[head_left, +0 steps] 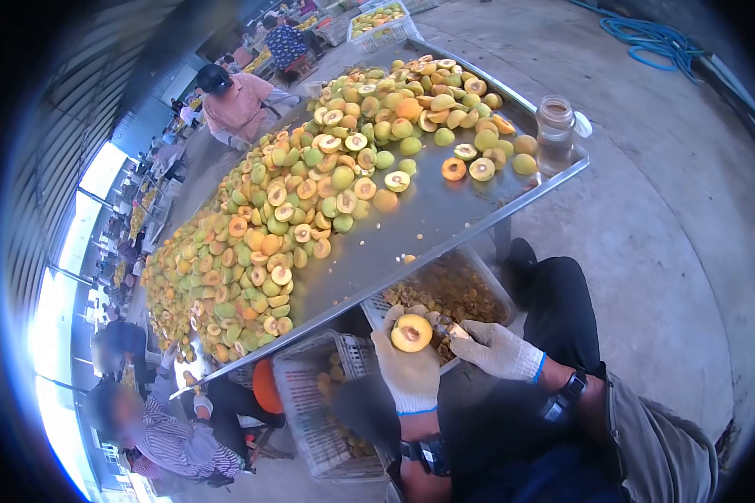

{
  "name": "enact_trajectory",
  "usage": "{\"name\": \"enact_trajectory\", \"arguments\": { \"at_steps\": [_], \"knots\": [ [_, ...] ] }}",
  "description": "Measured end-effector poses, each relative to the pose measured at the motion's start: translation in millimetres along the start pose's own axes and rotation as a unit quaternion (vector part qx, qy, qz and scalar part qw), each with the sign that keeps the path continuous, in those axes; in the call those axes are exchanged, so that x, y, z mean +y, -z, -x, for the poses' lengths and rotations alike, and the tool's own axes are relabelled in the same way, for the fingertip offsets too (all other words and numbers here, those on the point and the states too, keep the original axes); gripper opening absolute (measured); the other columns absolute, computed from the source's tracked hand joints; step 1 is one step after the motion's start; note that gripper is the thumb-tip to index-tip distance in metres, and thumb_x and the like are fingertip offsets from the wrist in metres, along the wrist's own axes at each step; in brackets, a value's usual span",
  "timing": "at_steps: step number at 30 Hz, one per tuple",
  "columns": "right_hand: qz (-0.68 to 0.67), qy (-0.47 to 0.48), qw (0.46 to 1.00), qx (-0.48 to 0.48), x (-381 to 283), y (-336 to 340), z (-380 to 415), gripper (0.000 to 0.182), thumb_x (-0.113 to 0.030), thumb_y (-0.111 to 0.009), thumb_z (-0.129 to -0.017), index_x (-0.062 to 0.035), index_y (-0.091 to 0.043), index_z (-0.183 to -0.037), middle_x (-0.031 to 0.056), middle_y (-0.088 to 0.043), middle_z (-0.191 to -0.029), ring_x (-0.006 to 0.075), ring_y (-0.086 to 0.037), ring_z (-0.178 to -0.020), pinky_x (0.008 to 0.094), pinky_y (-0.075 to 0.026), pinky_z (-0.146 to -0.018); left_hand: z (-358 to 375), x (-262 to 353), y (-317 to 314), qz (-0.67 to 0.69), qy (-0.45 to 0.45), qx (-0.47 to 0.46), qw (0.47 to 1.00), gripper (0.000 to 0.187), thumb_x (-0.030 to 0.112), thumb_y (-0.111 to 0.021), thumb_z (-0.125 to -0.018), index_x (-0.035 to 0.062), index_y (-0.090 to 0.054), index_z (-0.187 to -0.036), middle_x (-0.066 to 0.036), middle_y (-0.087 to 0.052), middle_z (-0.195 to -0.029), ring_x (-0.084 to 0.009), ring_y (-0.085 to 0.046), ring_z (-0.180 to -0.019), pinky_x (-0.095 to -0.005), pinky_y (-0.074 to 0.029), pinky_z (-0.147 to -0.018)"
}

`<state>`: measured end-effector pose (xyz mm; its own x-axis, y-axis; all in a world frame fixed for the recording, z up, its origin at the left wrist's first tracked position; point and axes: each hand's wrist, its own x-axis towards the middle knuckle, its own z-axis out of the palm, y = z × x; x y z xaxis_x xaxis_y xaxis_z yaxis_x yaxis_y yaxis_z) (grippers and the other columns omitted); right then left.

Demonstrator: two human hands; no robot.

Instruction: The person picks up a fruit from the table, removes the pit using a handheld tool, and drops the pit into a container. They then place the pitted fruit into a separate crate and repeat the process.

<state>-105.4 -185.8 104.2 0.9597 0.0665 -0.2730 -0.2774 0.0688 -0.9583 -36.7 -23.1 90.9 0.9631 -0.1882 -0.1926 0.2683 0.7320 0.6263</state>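
Note:
My left hand (409,373), in a white knitted glove, is closed round a halved peach (412,334) with its cut yellow face turned up and a brown hollow in the middle. Close beside it, my right hand (503,350), also gloved, pinches a small pitting tool (455,329) with a pale handle; its metal tip is hard to make out. Both hands are over a plastic bin (497,289) of brown pits and scraps. Beyond them, a heap of whole and halved peaches (285,201) covers much of a metal table (377,251).
A clear bottle (554,134) stands at the table's right corner. Left of my legs sits a white crate (302,411) with fruit inside. A person in stripes (172,436) works at the near left, another in pink (239,109) across the table. A blue hose (654,42) lies on the floor.

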Motion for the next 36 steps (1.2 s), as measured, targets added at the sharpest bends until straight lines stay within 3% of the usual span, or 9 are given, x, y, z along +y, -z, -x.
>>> {"name": "enact_trajectory", "arguments": {
  "at_steps": [3, 6, 12, 16, 18, 29, 30, 32, 36],
  "knots": [
    [-0.03, 0.02, 0.999, 0.022, 4.8, -3.0, 6.5, 0.031, -0.032, -0.059, -0.106, -0.0023, -0.064, -0.101, -0.0001, -0.063, -0.077, 0.007, -0.056, -0.072, 0.0288, -0.048, -0.066, 9.3, -7.1, -19.4, -0.223, -0.046, 0.013, 0.974, 0.038, 0.032, -0.048, -0.109, 0.0024, -0.055, -0.132, -0.018, -0.063, -0.126, -0.0333, -0.06, -0.12, -0.0487, -0.049, -0.107],
    [-0.076, -0.036, 0.996, 0.029, -0.8, -6.2, 11.8, 0.028, -0.031, -0.059, -0.107, -0.0034, -0.064, -0.105, -0.0006, -0.062, -0.076, 0.0053, -0.056, -0.069, 0.0266, -0.048, -0.062, 14.2, -17.6, -32.8, -0.024, 0.024, 0.013, 0.999, 0.042, 0.033, -0.049, -0.108, 0.0005, -0.054, -0.135, -0.017, -0.062, -0.126, -0.033, -0.059, -0.121, -0.0482, -0.047, -0.11],
    [-0.005, -0.002, 0.989, 0.15, 13.0, -4.1, 2.4, 0.036, -0.031, -0.067, -0.097, 0.0026, -0.063, -0.109, 0.0113, -0.068, -0.084, 0.0151, -0.066, -0.078, 0.0345, -0.053, -0.069, 16.0, -28.7, -14.5, -0.129, 0.021, -0.092, 0.987, 0.053, 0.022, -0.052, -0.098, -0.0046, -0.051, -0.143, -0.02, -0.056, -0.14, -0.0314, -0.053, -0.133, -0.0437, -0.038, -0.118],
    [-0.039, -0.027, 0.987, 0.152, 4.2, 3.4, -0.9, 0.034, -0.03, -0.069, -0.094, 0.002, -0.062, -0.104, 0.0144, -0.067, -0.085, 0.0205, -0.068, -0.08, 0.0359, -0.053, -0.07, 18.9, -27.6, -16.6, -0.195, 0.031, -0.034, 0.98, 0.044, 0.021, -0.038, -0.109, -0.0049, -0.057, -0.139, -0.019, -0.061, -0.136, -0.0284, -0.057, -0.128, -0.0422, -0.04, -0.116],
    [-0.021, -0.016, 0.987, 0.156, 7.8, 2.1, -4.4, 0.034, -0.03, -0.07, -0.093, 0.0018, -0.062, -0.103, 0.0153, -0.068, -0.086, 0.022, -0.068, -0.08, 0.0372, -0.053, -0.071, 22.9, -21.1, -21.2, -0.451, -0.032, -0.049, 0.89, 0.047, 0.03, -0.037, -0.113, -0.0037, -0.059, -0.138, -0.017, -0.063, -0.133, -0.0255, -0.06, -0.122, -0.041, -0.045, -0.111],
    [0.125, -0.005, 0.991, 0.052, 17.9, -4.1, 9.6, 0.039, -0.037, -0.061, -0.102, 0.0, -0.066, -0.113, 0.0274, -0.07, -0.091, 0.0439, -0.07, -0.088, 0.0462, -0.053, -0.075, 2.5, -23.2, -6.0, -0.071, 0.072, 0.112, 0.989, 0.034, 0.026, -0.052, -0.102, -0.0018, -0.064, -0.118, -0.015, -0.068, -0.103, -0.0266, -0.067, -0.093, -0.0377, -0.056, -0.086],
    [0.125, -0.005, 0.991, 0.051, 15.0, -6.9, 11.6, 0.039, -0.037, -0.061, -0.102, 0.0, -0.066, -0.113, 0.0274, -0.07, -0.091, 0.0439, -0.07, -0.088, 0.0462, -0.053, -0.075, 1.8, -22.1, -8.1, -0.067, 0.054, 0.07, 0.994, 0.032, 0.023, -0.053, -0.1, -0.0024, -0.064, -0.115, -0.015, -0.068, -0.101, -0.0273, -0.067, -0.09, -0.0373, -0.056, -0.085],
    [0.116, 0.025, 0.991, 0.057, 5.2, -14.7, 15.5, 0.033, -0.032, -0.064, -0.103, 0.0006, -0.065, -0.104, 0.016, -0.068, -0.079, 0.0184, -0.063, -0.073, 0.0387, -0.051, -0.069, 7.5, -23.3, -17.8, -0.098, 0.042, 0.093, 0.99, 0.031, 0.022, -0.053, -0.099, -0.0026, -0.065, -0.114, -0.016, -0.067, -0.099, -0.0275, -0.067, -0.089, -0.037, -0.057, -0.084],
    [0.132, 0.039, 0.988, 0.075, 2.8, -20.2, 14.2, 0.037, -0.034, -0.062, -0.104, 0.0011, -0.065, -0.113, 0.0246, -0.07, -0.086, 0.0336, -0.071, -0.078, 0.0428, -0.053, -0.071, 9.2, -25.4, -19.2, -0.102, 0.029, 0.129, 0.986, 0.03, 0.022, -0.054, -0.098, -0.0025, -0.065, -0.11, -0.016, -0.067, -0.095, -0.0275, -0.067, -0.088, -0.0371, -0.057, -0.082]
  ]
}}
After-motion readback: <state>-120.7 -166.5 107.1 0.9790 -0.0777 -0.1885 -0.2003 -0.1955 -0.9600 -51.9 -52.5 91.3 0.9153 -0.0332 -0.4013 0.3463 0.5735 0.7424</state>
